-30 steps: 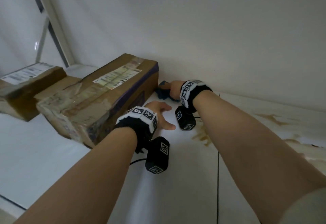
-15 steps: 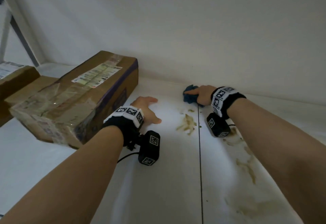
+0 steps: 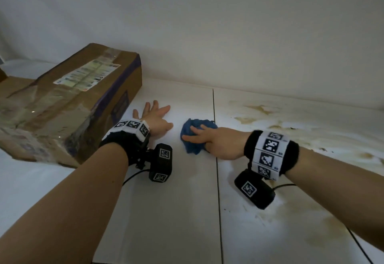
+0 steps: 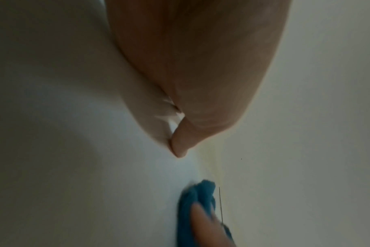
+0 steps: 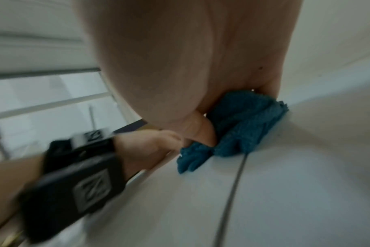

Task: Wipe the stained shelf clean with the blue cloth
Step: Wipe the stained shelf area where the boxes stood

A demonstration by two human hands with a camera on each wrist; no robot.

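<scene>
the blue cloth (image 3: 195, 137) is a fluffy, nubbly terry fabric, matt and bunched; the shelf (image 3: 178, 211) is a smooth white panel with a faint sheen, smeared on its right side with dull brownish stains (image 3: 311, 130); the box (image 3: 68, 105) is brown matt cardboard under glossy, wrinkled clear tape, with a paper label (image 3: 87, 75) on top
</scene>
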